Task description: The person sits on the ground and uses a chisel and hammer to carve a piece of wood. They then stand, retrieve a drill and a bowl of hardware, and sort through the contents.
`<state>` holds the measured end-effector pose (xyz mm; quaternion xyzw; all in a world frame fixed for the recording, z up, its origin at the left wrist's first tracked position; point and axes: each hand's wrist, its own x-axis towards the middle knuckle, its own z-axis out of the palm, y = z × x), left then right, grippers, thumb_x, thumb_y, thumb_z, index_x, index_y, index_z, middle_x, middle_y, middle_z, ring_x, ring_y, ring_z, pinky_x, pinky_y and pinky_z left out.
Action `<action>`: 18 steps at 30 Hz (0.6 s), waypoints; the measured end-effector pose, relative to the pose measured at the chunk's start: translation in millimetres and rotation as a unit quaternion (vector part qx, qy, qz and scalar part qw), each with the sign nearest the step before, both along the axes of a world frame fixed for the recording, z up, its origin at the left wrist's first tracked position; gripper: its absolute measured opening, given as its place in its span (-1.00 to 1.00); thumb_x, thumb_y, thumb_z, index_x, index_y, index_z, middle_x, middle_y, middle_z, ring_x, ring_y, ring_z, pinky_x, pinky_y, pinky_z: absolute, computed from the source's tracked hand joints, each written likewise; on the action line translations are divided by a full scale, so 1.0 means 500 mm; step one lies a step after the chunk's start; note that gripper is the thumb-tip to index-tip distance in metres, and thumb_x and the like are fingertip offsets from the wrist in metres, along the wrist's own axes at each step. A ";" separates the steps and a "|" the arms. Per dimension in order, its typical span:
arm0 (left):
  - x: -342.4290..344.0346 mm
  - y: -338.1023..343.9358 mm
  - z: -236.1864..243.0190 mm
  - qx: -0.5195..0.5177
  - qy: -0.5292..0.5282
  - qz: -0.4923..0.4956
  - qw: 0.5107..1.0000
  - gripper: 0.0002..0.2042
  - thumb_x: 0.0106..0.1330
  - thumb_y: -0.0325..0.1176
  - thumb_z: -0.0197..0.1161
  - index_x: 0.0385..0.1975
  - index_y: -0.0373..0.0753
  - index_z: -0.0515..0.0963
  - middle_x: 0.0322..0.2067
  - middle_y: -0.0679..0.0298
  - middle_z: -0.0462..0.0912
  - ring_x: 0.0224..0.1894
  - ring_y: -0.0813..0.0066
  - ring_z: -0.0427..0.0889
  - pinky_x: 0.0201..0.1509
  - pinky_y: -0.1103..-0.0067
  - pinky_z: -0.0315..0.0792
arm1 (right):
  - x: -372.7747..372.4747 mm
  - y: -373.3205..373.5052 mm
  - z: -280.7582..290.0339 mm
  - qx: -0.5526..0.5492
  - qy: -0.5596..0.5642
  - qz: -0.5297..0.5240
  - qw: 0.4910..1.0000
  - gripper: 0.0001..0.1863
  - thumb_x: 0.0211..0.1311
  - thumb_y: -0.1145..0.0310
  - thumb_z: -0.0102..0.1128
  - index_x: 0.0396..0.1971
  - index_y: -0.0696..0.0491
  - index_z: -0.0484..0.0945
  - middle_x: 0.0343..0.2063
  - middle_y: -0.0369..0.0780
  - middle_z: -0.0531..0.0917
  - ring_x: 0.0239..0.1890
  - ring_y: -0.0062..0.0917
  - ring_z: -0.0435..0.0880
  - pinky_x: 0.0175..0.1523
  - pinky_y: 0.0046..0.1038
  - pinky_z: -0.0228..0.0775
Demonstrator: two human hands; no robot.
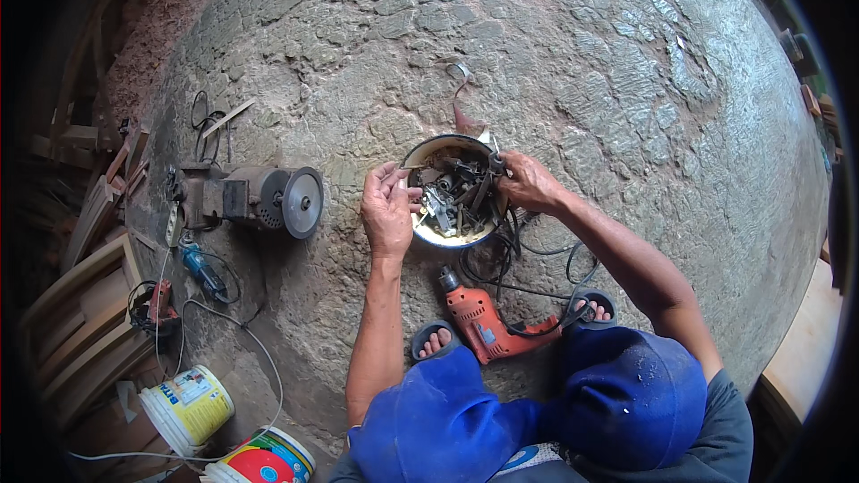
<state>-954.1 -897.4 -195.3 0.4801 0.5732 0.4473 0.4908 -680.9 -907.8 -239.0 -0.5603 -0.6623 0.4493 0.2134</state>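
Observation:
A round bowl (450, 240) with a pale inside and dark rim stands on the ground in front of me. It holds a jumble of small metal parts (456, 197), mostly dark, some shiny. At the bowl's left rim is my left hand (388, 213), thumb and forefinger pinched together; what they hold, if anything, is too small to make out. My right hand (530, 182) grips a small dark metal piece (497, 164) at the right rim. Between my feet and the bowl lies an orange power drill (492, 322), its chuck toward the bowl and its black cord (510, 250) looped beside it.
A motor with a round disc (303, 203) sits to the left, near a blue power tool (204, 270) and a red tool (162, 304). Two buckets (190, 407) stand lower left, by wooden frames (85, 322). A curved strip (463, 112) lies beyond the bowl on cracked, uneven ground.

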 end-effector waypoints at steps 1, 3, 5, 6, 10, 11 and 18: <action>0.002 0.002 0.003 0.017 -0.007 0.002 1.000 -0.78 0.54 -0.49 0.11 0.10 -0.39 0.42 -0.14 0.10 0.71 -0.27 0.54 0.73 -0.31 0.68 0.64 | 0.000 0.000 0.002 -0.004 0.003 0.000 1.000 -0.57 0.22 0.37 0.13 0.10 0.16 0.57 -0.04 0.07 0.64 0.08 -0.06 0.63 0.21 -0.14 0.47; -0.003 0.006 0.011 0.045 0.072 0.002 0.996 -0.78 0.52 -0.52 0.12 0.10 -0.34 0.48 -0.13 0.17 0.72 -0.19 0.53 0.72 -0.20 0.59 0.64 | 0.001 -0.001 0.005 -0.004 0.002 -0.002 1.000 -0.56 0.22 0.37 0.13 0.11 0.16 0.57 -0.03 0.07 0.64 0.08 -0.06 0.63 0.21 -0.13 0.47; -0.011 0.004 0.020 0.069 0.232 -0.028 0.970 -0.81 0.49 -0.53 0.14 0.03 -0.30 0.55 -0.14 0.23 0.72 -0.18 0.54 0.72 -0.21 0.55 0.62 | 0.000 -0.002 0.009 0.006 0.009 -0.005 1.000 -0.55 0.21 0.37 0.13 0.11 0.15 0.57 -0.02 0.07 0.64 0.08 -0.06 0.64 0.22 -0.14 0.48; -0.012 -0.001 0.023 0.046 0.272 -0.060 0.959 -0.84 0.37 -0.50 0.23 -0.12 -0.21 0.65 -0.17 0.18 0.73 -0.15 0.26 0.72 -0.09 0.36 0.56 | 0.000 -0.002 0.010 0.008 0.003 -0.005 1.000 -0.55 0.21 0.37 0.13 0.11 0.15 0.57 -0.01 0.07 0.64 0.09 -0.06 0.64 0.22 -0.14 0.48; 0.005 -0.015 0.023 0.169 0.564 -0.228 0.775 -0.73 0.24 -0.42 0.27 -0.06 -0.17 0.67 -0.23 0.22 0.66 -0.04 0.17 0.57 0.07 0.25 0.40 | -0.001 -0.001 0.011 -0.017 0.025 -0.006 1.000 -0.54 0.20 0.37 0.13 0.12 0.16 0.56 0.00 0.07 0.64 0.10 -0.05 0.63 0.24 -0.14 0.48; 0.011 -0.017 0.021 0.178 0.576 -0.212 0.769 -0.71 0.24 -0.44 0.26 -0.03 -0.17 0.66 -0.20 0.23 0.66 -0.04 0.16 0.57 0.07 0.24 0.41 | -0.001 -0.001 0.010 -0.016 0.019 -0.004 1.000 -0.54 0.20 0.37 0.13 0.12 0.16 0.56 0.00 0.07 0.64 0.10 -0.05 0.63 0.24 -0.14 0.48; 0.019 0.003 0.019 0.192 0.540 -0.178 0.800 -0.67 0.29 -0.50 0.19 0.06 -0.20 0.61 -0.06 0.17 0.67 0.01 0.13 0.60 0.09 0.23 0.44 | -0.002 0.002 -0.010 -0.007 0.043 -0.020 0.999 -0.64 0.22 0.36 0.14 -0.02 0.16 0.59 -0.12 0.08 0.66 -0.01 -0.05 0.68 0.11 -0.10 0.52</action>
